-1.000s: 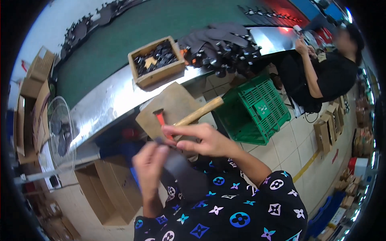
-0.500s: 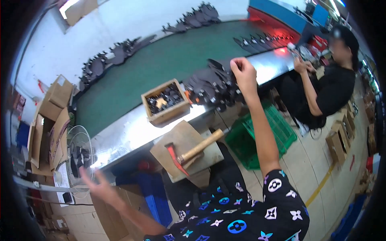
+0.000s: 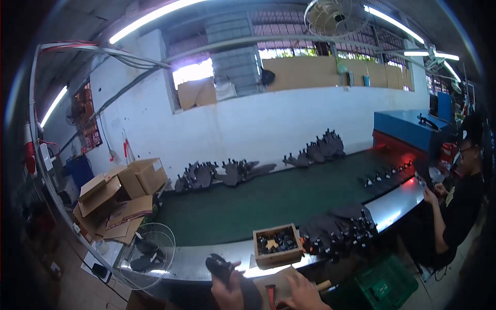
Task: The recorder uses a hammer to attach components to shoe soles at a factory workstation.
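At the lower edge, my left hand (image 3: 227, 293) is closed round a dark shoe sole (image 3: 219, 267), its rounded end sticking up above my fingers. My right hand (image 3: 300, 293) hovers over or rests on a hammer, fingers bent but apart; whether it touches the handle I cannot tell. The hammer's red head (image 3: 270, 298) and the end of its wooden handle (image 3: 324, 284) show on either side of this hand, above a tan board (image 3: 279, 276). Just beyond is a wooden box (image 3: 279, 260) of small black parts. Right of it lies a heap of dark soles (image 3: 336, 232).
A green belt (image 3: 248, 204) runs along a metal-edged bench, with dark soles (image 3: 201, 175) along its far side. A wire fan guard (image 3: 142, 258) and open cartons (image 3: 111, 199) stand left. At right are a green crate (image 3: 385, 287) and a seated person (image 3: 462, 206).
My view has tilted up towards the wall. My left hand has come in from the left and now holds a sole. My right hand has dropped from above the heap to the hammer.
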`<state>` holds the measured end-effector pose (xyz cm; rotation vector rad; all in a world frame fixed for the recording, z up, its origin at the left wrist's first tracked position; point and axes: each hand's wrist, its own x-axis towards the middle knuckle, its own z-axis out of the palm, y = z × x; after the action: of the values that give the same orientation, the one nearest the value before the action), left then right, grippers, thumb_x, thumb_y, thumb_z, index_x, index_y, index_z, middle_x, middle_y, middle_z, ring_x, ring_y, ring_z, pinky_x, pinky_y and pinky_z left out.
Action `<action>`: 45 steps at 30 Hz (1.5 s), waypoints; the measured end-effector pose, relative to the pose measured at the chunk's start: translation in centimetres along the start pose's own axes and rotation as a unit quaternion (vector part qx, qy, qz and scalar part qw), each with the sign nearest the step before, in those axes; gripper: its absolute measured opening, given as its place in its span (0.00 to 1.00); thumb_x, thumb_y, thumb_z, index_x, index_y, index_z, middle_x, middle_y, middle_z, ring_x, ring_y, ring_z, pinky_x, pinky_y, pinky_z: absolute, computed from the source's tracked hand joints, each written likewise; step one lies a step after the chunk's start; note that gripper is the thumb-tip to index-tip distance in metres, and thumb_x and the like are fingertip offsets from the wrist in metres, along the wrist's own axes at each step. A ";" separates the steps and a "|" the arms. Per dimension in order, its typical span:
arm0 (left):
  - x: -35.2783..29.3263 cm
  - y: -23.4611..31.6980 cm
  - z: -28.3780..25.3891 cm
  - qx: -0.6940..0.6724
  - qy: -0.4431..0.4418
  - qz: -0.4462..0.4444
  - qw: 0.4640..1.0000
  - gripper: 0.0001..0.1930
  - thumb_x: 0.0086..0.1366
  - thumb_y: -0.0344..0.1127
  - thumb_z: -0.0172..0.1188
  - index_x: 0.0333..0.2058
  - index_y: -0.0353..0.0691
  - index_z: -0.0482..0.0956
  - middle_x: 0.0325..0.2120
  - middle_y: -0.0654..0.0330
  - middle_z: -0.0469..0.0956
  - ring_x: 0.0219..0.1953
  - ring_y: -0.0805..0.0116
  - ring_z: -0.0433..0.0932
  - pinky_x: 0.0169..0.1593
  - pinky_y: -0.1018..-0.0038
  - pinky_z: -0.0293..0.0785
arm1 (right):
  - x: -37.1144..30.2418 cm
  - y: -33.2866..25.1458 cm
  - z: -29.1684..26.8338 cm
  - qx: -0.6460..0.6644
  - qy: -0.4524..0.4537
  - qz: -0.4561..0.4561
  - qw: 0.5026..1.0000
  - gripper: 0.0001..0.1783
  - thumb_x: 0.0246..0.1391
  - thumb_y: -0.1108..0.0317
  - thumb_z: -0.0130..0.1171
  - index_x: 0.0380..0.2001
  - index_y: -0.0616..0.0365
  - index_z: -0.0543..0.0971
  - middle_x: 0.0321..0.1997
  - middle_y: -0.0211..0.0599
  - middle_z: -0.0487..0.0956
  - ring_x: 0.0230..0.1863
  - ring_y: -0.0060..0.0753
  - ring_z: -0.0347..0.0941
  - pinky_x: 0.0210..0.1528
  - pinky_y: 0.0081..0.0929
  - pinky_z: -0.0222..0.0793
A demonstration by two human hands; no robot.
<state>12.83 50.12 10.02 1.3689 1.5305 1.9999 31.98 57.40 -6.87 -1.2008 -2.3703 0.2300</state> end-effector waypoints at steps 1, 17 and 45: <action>0.1 0.7 0.4 -0.136 0.006 -0.020 0.991 0.12 0.73 0.34 0.56 0.49 0.33 0.75 0.42 0.57 0.81 0.35 0.66 0.81 0.43 0.73 0.77 | -1.9 -0.8 -3.1 -0.027 -0.044 0.070 0.996 0.44 0.46 0.38 0.66 0.61 0.50 0.68 0.67 0.50 0.59 0.66 0.60 0.56 0.62 0.53 0.58; -2.4 -12.2 5.4 0.415 -0.242 0.046 0.876 0.33 0.64 0.33 0.60 0.68 0.46 0.61 0.67 0.47 0.59 0.70 0.40 0.54 0.67 0.36 0.42 | -18.2 4.6 -4.5 0.235 0.259 0.347 0.870 0.14 0.59 0.62 0.63 0.31 0.64 0.76 0.19 0.40 0.70 0.22 0.26 0.64 0.26 0.37 0.64; 16.0 -21.3 14.3 0.612 -0.304 0.245 0.688 0.07 0.56 0.38 0.66 0.27 0.41 0.87 0.33 0.56 0.82 0.43 0.54 0.76 0.43 0.58 0.69 | -16.4 2.7 -8.0 0.459 0.238 0.215 0.828 0.19 0.51 0.69 0.68 0.15 0.62 0.69 0.14 0.27 0.48 0.16 0.17 0.46 0.17 0.25 0.46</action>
<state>9.42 78.33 -0.30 2.7176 2.2829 0.1500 46.09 45.50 -6.31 -1.0741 -1.2296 0.9633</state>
